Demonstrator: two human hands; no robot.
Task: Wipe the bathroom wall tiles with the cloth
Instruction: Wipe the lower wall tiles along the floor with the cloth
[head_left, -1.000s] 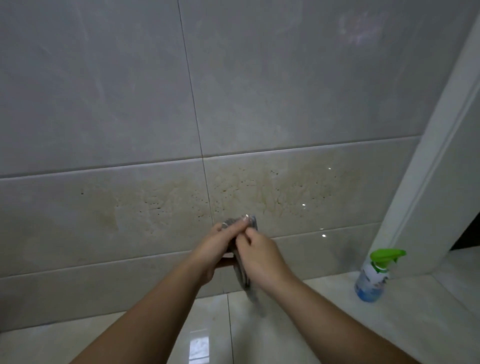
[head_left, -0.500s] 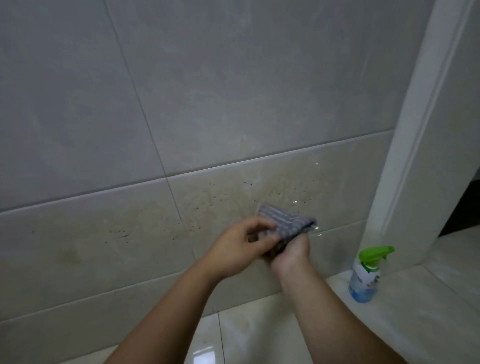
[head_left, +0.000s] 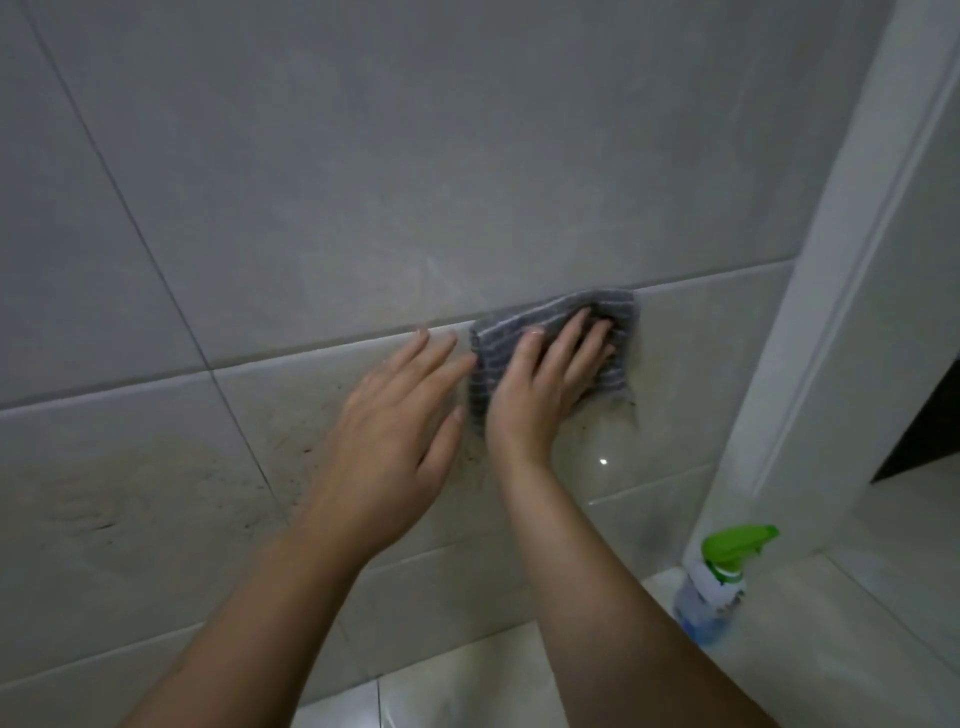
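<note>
We see the grey striped cloth (head_left: 491, 358) folded into a pad and lying flat against the wall tiles (head_left: 363, 182), with its top edge on the horizontal grout line between the large grey tile above and the beige tile below. The right hand (head_left: 545, 384) presses on it, palm down and fingers (head_left: 569, 338) straight and slightly fanned. Its grip is apart, clamped on nothing, and simply pins the cloth to the wall. The left hand (head_left: 395, 431) is just beside it, on the cloth's left. Its grip is also apart, the fingers stretched out and holding nothing, the fingertips reaching the cloth's left edge. We cannot tell whether its palm touches the tile.

The beige tile left of the hands bears brownish stains (head_left: 156, 483) and dark specks, and a few specks also sit under the cloth's lower right corner. A spray bottle (head_left: 719, 587) with a green trigger head stands upright on the floor (head_left: 467, 691), low on the right and well apart from the hands, at the foot of a white door frame (head_left: 831, 312)
</note>
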